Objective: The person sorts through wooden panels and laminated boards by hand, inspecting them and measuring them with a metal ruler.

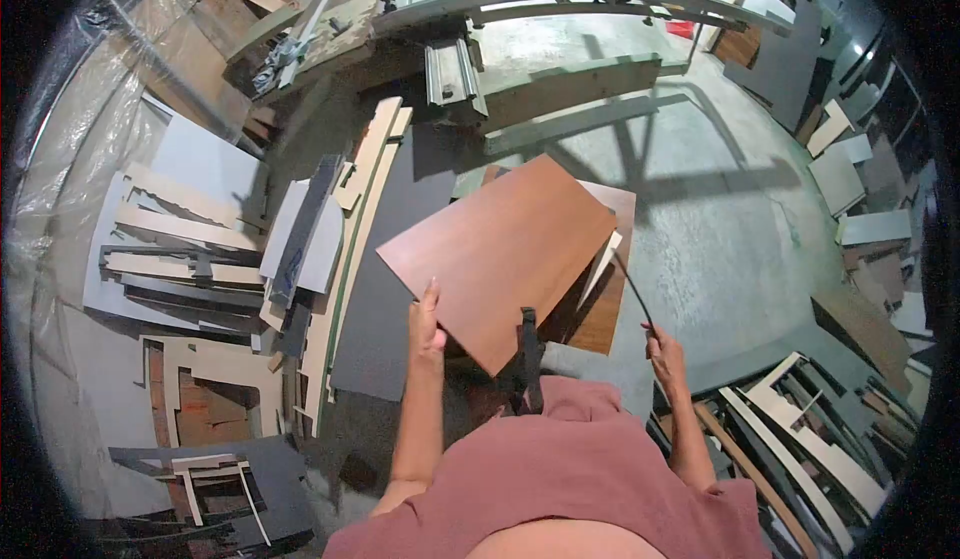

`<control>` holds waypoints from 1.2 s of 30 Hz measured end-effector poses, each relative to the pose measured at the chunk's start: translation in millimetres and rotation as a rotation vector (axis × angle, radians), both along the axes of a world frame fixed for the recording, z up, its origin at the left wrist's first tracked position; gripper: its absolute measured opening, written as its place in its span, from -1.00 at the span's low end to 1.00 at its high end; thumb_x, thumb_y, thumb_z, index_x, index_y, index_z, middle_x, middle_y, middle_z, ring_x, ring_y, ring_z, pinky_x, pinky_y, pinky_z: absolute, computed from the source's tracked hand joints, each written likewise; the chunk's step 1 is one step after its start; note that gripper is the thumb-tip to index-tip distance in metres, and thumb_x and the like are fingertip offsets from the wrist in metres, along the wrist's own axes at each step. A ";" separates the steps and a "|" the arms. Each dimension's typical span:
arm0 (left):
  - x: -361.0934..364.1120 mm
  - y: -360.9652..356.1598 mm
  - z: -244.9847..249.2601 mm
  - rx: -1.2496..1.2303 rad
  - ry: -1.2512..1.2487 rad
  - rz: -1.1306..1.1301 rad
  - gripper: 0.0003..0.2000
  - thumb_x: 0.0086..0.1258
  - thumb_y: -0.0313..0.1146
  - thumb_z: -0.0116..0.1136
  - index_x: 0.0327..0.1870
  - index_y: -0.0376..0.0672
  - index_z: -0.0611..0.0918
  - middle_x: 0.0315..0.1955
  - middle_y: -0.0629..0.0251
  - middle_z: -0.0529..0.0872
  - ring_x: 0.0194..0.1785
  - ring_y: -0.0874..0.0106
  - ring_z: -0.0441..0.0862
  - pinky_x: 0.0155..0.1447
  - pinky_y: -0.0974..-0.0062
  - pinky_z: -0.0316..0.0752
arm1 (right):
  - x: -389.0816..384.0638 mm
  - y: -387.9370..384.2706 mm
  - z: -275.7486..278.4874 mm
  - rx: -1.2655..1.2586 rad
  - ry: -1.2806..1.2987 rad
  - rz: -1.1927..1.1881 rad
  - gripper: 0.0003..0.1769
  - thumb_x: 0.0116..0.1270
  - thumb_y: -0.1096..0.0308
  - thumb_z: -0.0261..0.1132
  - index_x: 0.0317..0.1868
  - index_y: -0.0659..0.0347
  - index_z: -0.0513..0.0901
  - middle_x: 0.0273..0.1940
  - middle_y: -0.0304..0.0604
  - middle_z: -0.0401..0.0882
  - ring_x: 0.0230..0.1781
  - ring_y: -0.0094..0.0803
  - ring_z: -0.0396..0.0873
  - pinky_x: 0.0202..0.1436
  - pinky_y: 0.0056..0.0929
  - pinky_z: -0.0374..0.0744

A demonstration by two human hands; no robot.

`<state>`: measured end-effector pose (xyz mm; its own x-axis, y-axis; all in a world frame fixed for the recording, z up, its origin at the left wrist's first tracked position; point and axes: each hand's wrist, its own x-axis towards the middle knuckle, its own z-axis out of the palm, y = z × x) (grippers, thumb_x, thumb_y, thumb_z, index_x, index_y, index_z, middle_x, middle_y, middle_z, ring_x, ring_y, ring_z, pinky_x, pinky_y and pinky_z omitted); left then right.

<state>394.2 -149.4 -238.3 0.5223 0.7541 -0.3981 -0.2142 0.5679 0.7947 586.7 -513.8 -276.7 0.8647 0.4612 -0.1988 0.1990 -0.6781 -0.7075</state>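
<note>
My left hand [428, 321] grips the lower left edge of a reddish-brown wooden board [500, 254], its thumb on the top face. The board is held tilted in front of my body. On the right, my right hand [664, 349] is closed round the lower end of a thin dark strip [634, 287], which reaches up towards the board's right corner. Beneath the board, parts of another brown panel [604, 321] and a narrow white piece [600, 267] show. A black strap [529, 344] hangs at the board's lower edge.
Long pale strips [360, 199] lie beside a dark grey panel [385, 289] on the left. Offcuts [190, 244] are piled farther left. More cut pieces [800, 429] stand at the lower right. A metal-framed bench [580, 1] crosses the top.
</note>
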 end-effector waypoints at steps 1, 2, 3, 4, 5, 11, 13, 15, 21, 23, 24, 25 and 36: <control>-5.7 2.6 19.3 0.100 -0.013 0.024 -0.60 0.24 -0.27 0.16 0.02 -0.33 0.45 -0.08 0.16 0.54 -0.05 0.34 0.51 0.03 0.32 0.43 | 3.0 -0.4 3.8 0.015 0.000 0.004 -0.69 0.27 0.33 0.03 0.00 0.09 0.53 -0.66 -0.12 0.42 -0.64 -0.36 0.44 -0.49 -0.38 0.41; -12.0 2.4 52.2 0.137 -0.003 0.027 -0.60 0.22 -0.29 0.17 0.02 -0.34 0.44 -0.07 0.17 0.54 -0.05 0.37 0.50 0.03 0.35 0.43 | 5.8 -3.2 4.7 0.061 0.019 -0.059 -0.69 0.28 0.33 0.03 0.01 0.09 0.53 -0.67 -0.15 0.40 -0.65 -0.39 0.43 -0.50 -0.39 0.41; -17.1 2.3 82.3 0.221 0.015 0.038 -0.59 0.22 -0.30 0.17 0.02 -0.34 0.44 -0.07 0.17 0.54 -0.04 0.38 0.51 0.02 0.38 0.44 | 8.1 -4.7 6.2 0.107 0.042 -0.121 -0.69 0.28 0.33 0.03 0.02 0.08 0.52 -0.67 -0.18 0.38 -0.65 -0.42 0.41 -0.51 -0.40 0.41; -23.4 2.9 110.1 0.305 0.035 0.051 -0.59 0.21 -0.31 0.18 0.02 -0.34 0.44 -0.07 0.18 0.54 -0.04 0.39 0.51 0.01 0.41 0.44 | 9.7 -4.9 12.2 0.092 0.067 -0.110 -0.59 0.30 0.32 0.01 0.18 0.02 0.39 -0.65 -0.21 0.36 -0.64 -0.45 0.40 -0.50 -0.41 0.41; -34.5 8.9 136.7 0.372 0.154 -0.001 -0.60 0.21 -0.31 0.18 0.00 -0.34 0.45 -0.10 0.17 0.55 -0.04 0.40 0.51 -0.01 0.45 0.43 | 8.2 -2.0 23.6 0.102 0.079 -0.098 -0.59 0.30 0.32 0.01 0.18 0.02 0.39 -0.65 -0.21 0.36 -0.64 -0.45 0.40 -0.50 -0.41 0.41; -61.4 -0.9 245.7 0.588 0.604 -0.067 -0.64 0.20 -0.28 0.20 -0.09 -0.35 0.51 -0.24 0.18 0.62 -0.19 0.44 0.57 -0.10 0.49 0.44 | 0.0 36.3 65.4 0.203 0.092 0.105 -0.37 0.28 0.44 -0.06 0.35 -0.20 0.06 -0.63 -0.19 0.36 -0.58 -0.43 0.40 -0.42 -0.39 0.43; -61.7 -7.0 253.5 0.727 0.597 -0.060 -0.68 0.18 -0.29 0.20 -0.18 -0.38 0.54 -0.29 0.17 0.62 -0.29 0.42 0.58 -0.19 0.45 0.48 | -4.4 60.7 97.7 0.260 0.088 0.176 -0.31 0.23 0.55 -0.04 0.35 -0.19 0.07 -0.60 -0.18 0.37 -0.56 -0.45 0.40 -0.41 -0.40 0.44; -59.4 -16.8 267.8 0.697 0.607 -0.109 -0.67 0.17 -0.28 0.21 -0.17 -0.38 0.54 -0.32 0.17 0.63 -0.31 0.43 0.57 -0.17 0.46 0.48 | -11.0 85.3 134.0 0.397 -0.027 0.317 -0.29 0.21 0.63 -0.05 0.34 -0.16 0.10 -0.54 -0.15 0.39 -0.54 -0.45 0.41 -0.40 -0.42 0.46; -63.0 -35.6 270.3 0.897 0.736 -0.273 -0.71 0.24 -0.30 0.17 -0.13 -0.34 0.56 -0.30 0.23 0.65 -0.28 0.50 0.55 -0.15 0.49 0.44 | -27.1 135.3 252.3 0.544 -0.186 0.703 -0.33 0.21 0.59 0.05 0.31 -0.11 0.16 -0.51 -0.14 0.42 -0.54 -0.42 0.45 -0.46 -0.42 0.48; -59.9 -45.8 273.4 0.946 0.737 -0.310 -0.72 0.24 -0.30 0.17 -0.13 -0.31 0.57 -0.32 0.27 0.66 -0.29 0.54 0.52 -0.16 0.50 0.43 | -25.8 142.7 267.7 0.619 -0.313 0.799 -0.33 0.20 0.57 0.08 0.31 -0.11 0.16 -0.51 -0.14 0.43 -0.55 -0.39 0.47 -0.49 -0.40 0.50; -57.2 -51.0 276.7 0.932 0.763 -0.324 -0.72 0.23 -0.30 0.17 -0.14 -0.32 0.57 -0.34 0.28 0.66 -0.29 0.55 0.51 -0.17 0.50 0.43 | -24.9 144.3 271.8 0.515 -0.446 0.836 -0.32 0.18 0.56 0.09 0.31 -0.11 0.17 -0.49 -0.14 0.46 -0.55 -0.36 0.49 -0.52 -0.37 0.50; -55.3 -55.0 278.1 0.917 0.788 -0.341 -0.72 0.23 -0.30 0.18 -0.16 -0.33 0.58 -0.36 0.29 0.65 -0.29 0.55 0.51 -0.18 0.51 0.43 | -23.6 143.8 272.5 0.403 -0.575 0.868 -0.31 0.16 0.54 0.11 0.31 -0.12 0.17 -0.48 -0.13 0.49 -0.55 -0.33 0.52 -0.54 -0.34 0.51; -67.8 -58.1 266.7 0.941 0.884 -0.263 -0.74 0.18 -0.23 0.23 -0.39 -0.31 0.62 -0.48 0.35 0.64 -0.40 0.59 0.48 -0.31 0.55 0.38 | 62.7 138.3 104.2 0.034 -0.500 0.564 -0.16 0.06 0.63 0.01 0.33 -0.29 0.05 -0.26 -0.02 0.55 -0.35 -0.14 0.59 -0.33 -0.18 0.57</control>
<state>326.4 -207.5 28.4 0.5312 0.8451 -0.0608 0.6093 -0.3312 0.7205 649.3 -375.5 -172.5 0.4795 0.8594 0.1773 0.8122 -0.3582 -0.4604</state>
